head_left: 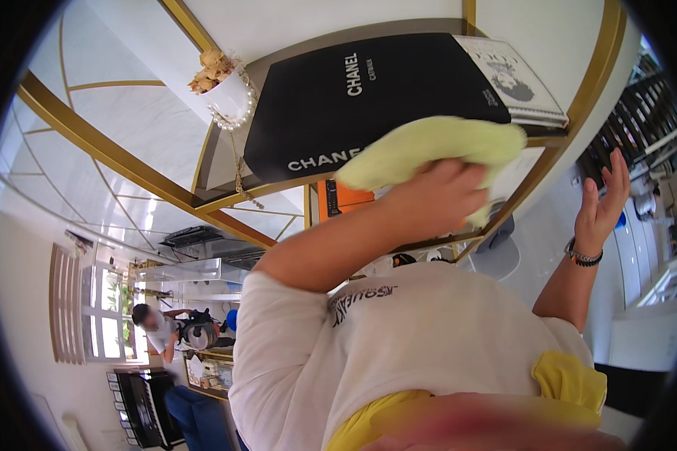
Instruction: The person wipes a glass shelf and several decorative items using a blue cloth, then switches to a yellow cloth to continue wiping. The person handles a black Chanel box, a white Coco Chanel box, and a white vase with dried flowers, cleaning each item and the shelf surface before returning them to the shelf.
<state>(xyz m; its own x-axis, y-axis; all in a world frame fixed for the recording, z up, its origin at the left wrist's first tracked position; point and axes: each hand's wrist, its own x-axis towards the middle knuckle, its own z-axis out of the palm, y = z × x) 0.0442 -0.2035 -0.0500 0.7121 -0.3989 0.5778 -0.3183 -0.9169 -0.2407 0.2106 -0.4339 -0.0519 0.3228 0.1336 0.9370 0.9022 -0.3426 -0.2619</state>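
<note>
My left hand (447, 197) is closed on a pale yellow cloth (429, 143), bunched and a little blurred by motion. The cloth covers part of the near edge of a large black book (384, 90) with white lettering. Whether it presses on the cover or hangs just above it, I cannot tell. Beneath and to the right of that book lies a white book (515, 71) with a drawn portrait on its cover. Off to the right, my right hand (605, 199) is raised with fingers apart, holding nothing. Dark bracelets circle its wrist.
The books lie on a gold-framed shelf (572, 90). A white pot (229, 98) with dried flowers, draped in a pearl chain, stands left of them. An orange object (346, 197) sits lower down. Another person (162, 331) is far left, near a black piano (147, 406) and blue armchair (195, 417).
</note>
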